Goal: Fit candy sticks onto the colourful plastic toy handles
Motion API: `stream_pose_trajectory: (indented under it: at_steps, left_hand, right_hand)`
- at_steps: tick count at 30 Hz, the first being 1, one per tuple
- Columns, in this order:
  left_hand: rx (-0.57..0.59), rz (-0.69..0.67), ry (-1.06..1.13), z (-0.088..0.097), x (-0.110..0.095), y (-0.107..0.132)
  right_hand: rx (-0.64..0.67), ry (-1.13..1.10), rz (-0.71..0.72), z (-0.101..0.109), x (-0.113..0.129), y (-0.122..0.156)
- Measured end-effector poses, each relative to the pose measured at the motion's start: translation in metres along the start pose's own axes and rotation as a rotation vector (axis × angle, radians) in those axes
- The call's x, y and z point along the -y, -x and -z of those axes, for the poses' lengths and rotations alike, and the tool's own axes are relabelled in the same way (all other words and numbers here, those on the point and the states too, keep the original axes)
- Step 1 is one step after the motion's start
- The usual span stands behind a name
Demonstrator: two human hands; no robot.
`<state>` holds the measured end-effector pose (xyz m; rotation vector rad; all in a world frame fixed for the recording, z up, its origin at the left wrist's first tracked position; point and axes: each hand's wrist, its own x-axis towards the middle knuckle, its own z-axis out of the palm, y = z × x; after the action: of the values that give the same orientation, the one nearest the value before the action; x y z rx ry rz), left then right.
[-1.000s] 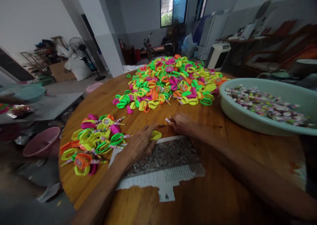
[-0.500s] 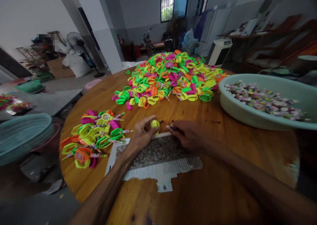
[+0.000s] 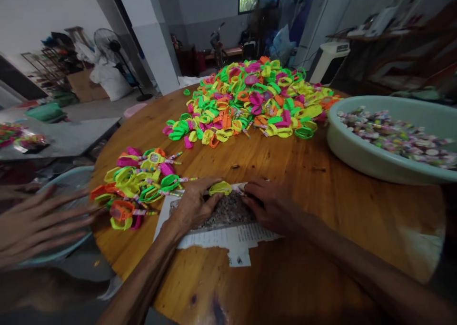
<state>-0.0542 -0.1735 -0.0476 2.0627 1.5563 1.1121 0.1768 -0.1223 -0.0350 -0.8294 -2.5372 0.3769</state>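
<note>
My left hand is closed on a yellow toy watch, held between thumb and fingers above a printed sheet with a dark speckled picture. Just to its right, my right hand pinches a small wrapped candy, its end at the watch's right side. Whether the two touch I cannot tell. Left of my hands lies a small pile of toy watches, several with thin, colourful candy sticks attached. A big heap of toy watches in green, yellow, pink and orange covers the far part of the table.
A pale green basin of small wrapped candies stands at the right of the round wooden table. At the left edge another person's hand reaches over a blue-green basket. A fan stands further back.
My hands have come closer together, bringing the candy up to the yellow watch, which is turned more sideways. Another person's hand has entered from the left. The view has shifted slightly.
</note>
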Motion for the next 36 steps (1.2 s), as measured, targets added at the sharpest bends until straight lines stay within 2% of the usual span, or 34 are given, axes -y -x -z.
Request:
stream_pose_trajectory:
  at_steps: [8,14,18,21,26,31,36]
  left_hand:
    - [0.010,-0.036,0.046,-0.005,0.001,0.002]
    - [0.029,-0.045,0.066,-0.004,0.001,0.002]
    - [0.021,-0.059,0.046,-0.005,0.001,0.002]
    - [0.017,-0.055,0.053,-0.006,0.002,0.003]
    - [-0.009,-0.091,0.073,-0.008,0.004,0.003]
    - [-0.040,-0.112,0.067,-0.009,0.004,0.004]
    - [-0.020,-0.133,0.037,-0.008,0.004,0.005]
  right_hand:
    - [-0.063,0.052,0.071,-0.004,-0.003,0.000]
    - [-0.148,0.158,0.203,-0.010,-0.004,0.000]
    - [-0.181,0.137,0.198,-0.013,-0.006,-0.001]
    - [-0.151,0.189,0.218,-0.013,-0.007,-0.001]
    - [-0.051,0.418,0.324,-0.008,-0.004,0.003]
    - [0.048,0.490,0.365,-0.001,0.004,0.002]
    - [0.190,0.547,0.422,0.009,0.012,-0.005]
